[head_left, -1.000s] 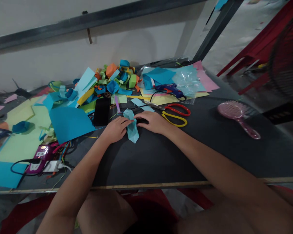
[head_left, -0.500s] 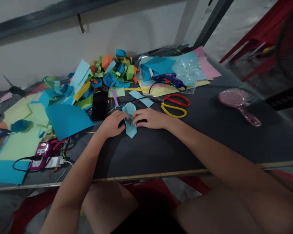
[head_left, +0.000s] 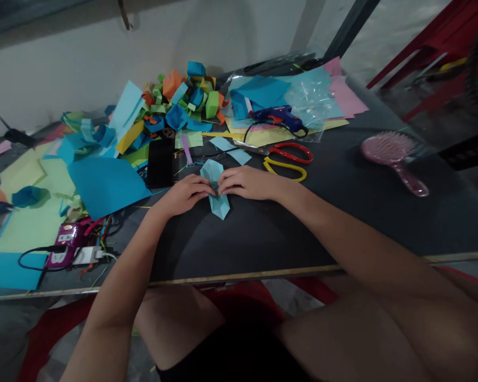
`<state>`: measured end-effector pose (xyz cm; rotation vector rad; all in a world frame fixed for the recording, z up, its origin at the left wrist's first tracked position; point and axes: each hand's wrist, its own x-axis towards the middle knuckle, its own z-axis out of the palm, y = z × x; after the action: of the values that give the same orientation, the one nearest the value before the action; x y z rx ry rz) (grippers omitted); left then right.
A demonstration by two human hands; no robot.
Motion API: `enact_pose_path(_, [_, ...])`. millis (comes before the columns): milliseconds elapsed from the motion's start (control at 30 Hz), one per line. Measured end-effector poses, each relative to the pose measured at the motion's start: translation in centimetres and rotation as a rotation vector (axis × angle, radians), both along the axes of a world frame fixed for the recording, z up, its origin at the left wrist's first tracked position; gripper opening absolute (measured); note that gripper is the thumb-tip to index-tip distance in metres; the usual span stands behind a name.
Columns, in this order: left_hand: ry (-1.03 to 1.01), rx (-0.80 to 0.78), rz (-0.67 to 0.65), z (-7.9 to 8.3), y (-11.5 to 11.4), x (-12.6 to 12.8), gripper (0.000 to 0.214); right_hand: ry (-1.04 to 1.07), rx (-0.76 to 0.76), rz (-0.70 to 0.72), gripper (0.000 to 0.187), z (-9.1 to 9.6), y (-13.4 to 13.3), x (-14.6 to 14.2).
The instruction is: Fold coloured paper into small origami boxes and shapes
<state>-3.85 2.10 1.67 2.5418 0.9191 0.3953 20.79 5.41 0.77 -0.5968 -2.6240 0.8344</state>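
A light blue folded paper piece (head_left: 216,187) lies on the dark table (head_left: 302,223) in front of me. My left hand (head_left: 185,193) pinches its left side, fingers curled onto the paper. From the other side my right hand (head_left: 249,183) presses and grips it, fingertips meeting the left hand's over the middle of the piece. The paper's pointed ends stick out above and below the fingers.
A black phone (head_left: 160,162) lies left of the hands, beside a blue sheet (head_left: 103,183). Red and yellow scissors (head_left: 287,159), a blue glue gun (head_left: 281,116) and a heap of folded paper shapes (head_left: 179,106) lie behind. A pink hairbrush (head_left: 394,156) is right, a purple device (head_left: 61,252) left.
Both hands have drawn together over the paper piece and now pinch its middle; earlier the right hand lay flatter beside it. The view has tilted slightly downward.
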Motion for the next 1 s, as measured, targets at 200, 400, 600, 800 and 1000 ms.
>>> enact_pose_path(200, [0.039, 0.094, 0.038, -0.2, -0.2, 0.4, 0.017, -0.082, 0.015, -0.062, 0.018, 0.9, -0.8, -0.5])
enact_pose_path(400, [0.054, 0.311, -0.011, -0.2, -0.8, 0.6, 0.018, -0.128, 0.197, -0.032, 0.017, 1.3, -1.7, -0.9])
enact_pose_path(600, [0.148, 0.644, -0.007, 0.3, -1.3, 0.8, 0.024, -0.175, 0.596, -0.098, 0.027, 0.6, -2.4, -1.4])
enact_pose_path(800, [0.195, 0.891, -0.018, 0.0, -1.2, 1.4, 0.034, -0.154, 0.725, -0.153, 0.034, -0.1, -2.5, -1.2])
enact_pose_path(1000, [0.242, 0.900, -0.003, -0.2, -1.0, 2.0, 0.036, -0.135, 0.741, -0.165, 0.036, -0.5, -2.2, -0.8])
